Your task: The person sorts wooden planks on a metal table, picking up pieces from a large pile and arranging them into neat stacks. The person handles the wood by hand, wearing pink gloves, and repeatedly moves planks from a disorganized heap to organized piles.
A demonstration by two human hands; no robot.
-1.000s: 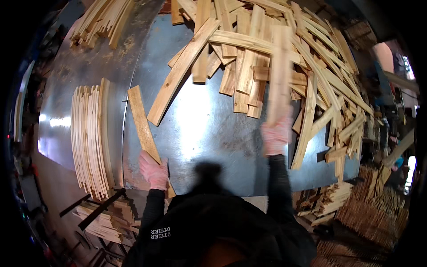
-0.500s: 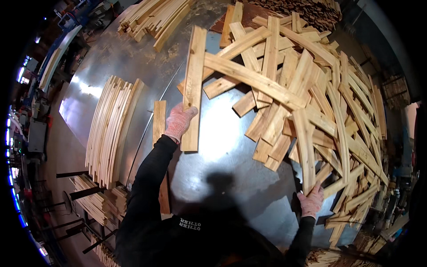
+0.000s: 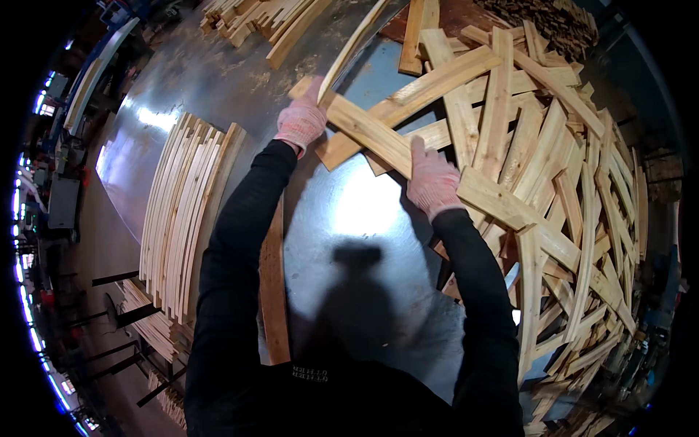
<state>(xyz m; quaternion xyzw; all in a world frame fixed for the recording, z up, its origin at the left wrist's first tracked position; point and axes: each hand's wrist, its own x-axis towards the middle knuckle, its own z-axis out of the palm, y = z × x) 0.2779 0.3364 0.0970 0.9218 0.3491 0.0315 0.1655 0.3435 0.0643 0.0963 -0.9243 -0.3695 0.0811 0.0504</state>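
On the flat grey metal table (image 3: 313, 251), a row of long pale wooden slats (image 3: 180, 215) lies left of 1 narrow brown wooden board (image 3: 274, 295), with a heap of flat tan wooden boards (image 3: 539, 164) right.

A metal tabletop (image 3: 309, 255) carries a bright white glare (image 3: 368, 207) at its middle and a smaller one toward the left. Brown floor (image 3: 95, 226) shows at left, past it a grey box (image 3: 64, 202) and bluish-white lights (image 3: 35, 336). Black bars (image 3: 135, 315) stand near left; the right is dim.
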